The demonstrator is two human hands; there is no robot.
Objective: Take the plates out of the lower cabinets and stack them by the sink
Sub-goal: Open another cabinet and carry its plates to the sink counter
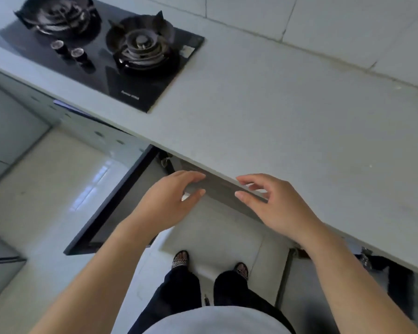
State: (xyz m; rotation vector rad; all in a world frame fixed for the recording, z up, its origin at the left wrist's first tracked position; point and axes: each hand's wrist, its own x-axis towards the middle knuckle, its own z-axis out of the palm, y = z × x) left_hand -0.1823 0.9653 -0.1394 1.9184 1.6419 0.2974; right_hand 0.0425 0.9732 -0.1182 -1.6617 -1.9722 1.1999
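Person standing at the bench, looking down. Nearest: a pale shirt hem, dark trousers [179, 292], patterned sandals [180, 259] planted on the pale tiled floor [41, 189]. Both bare forearms are reaching forward. Left hand [165, 201] and right hand [273, 206] are hovering just under the front lip of the bench [287, 121], palms facing each other, fingers loosely spread and curled, gripping nothing; a gap is showing between them.

Below the hands, the lower cabinet is standing open: a dark-framed cabinet door [111, 203] is swinging out to the left, a second door [297, 288] hanging open on the right. The cabinet interior is hidden under the bench edge; no plates are showing anywhere, so cannot tell where they are lying.

Farther back, a black glass two-burner gas hob [101, 51] is sitting in the bench, two knobs at its front. White wall tiles [323, 22] behind.
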